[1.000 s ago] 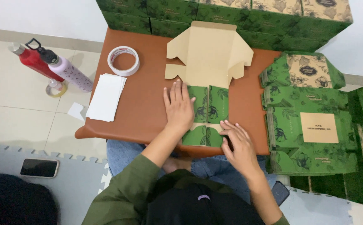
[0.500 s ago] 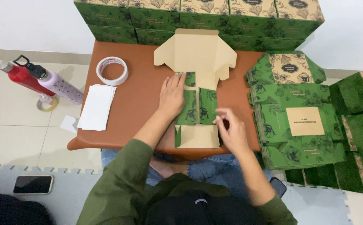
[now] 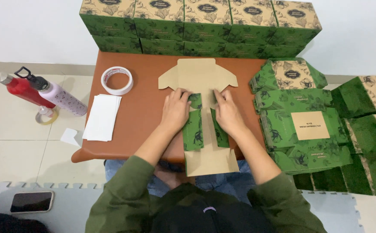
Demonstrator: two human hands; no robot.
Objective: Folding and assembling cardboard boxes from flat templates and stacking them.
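An unfolded cardboard box blank (image 3: 199, 77), brown inside and green with a leaf print outside, lies flat on the brown table (image 3: 145, 108). Its two long side flaps are folded inward, green side up. My left hand (image 3: 175, 110) presses flat on the left green flap (image 3: 193, 129). On the right green flap (image 3: 219, 131) rests my right hand (image 3: 227, 113), fingers spread. The blank's near end (image 3: 209, 162) hangs over the table's front edge above my lap.
A tape roll (image 3: 117, 80) and a stack of white sheets (image 3: 102, 117) lie on the table's left. Finished green boxes (image 3: 196, 26) line the back. Flat green blanks (image 3: 302, 125) pile up on the right. Two bottles (image 3: 45, 92) stand on the floor; a phone (image 3: 32, 201) lies lower left.
Both side flaps have been folded inward. My right hand moved from the blank's near end up onto the right flap, and my left hand stayed on the left flap.
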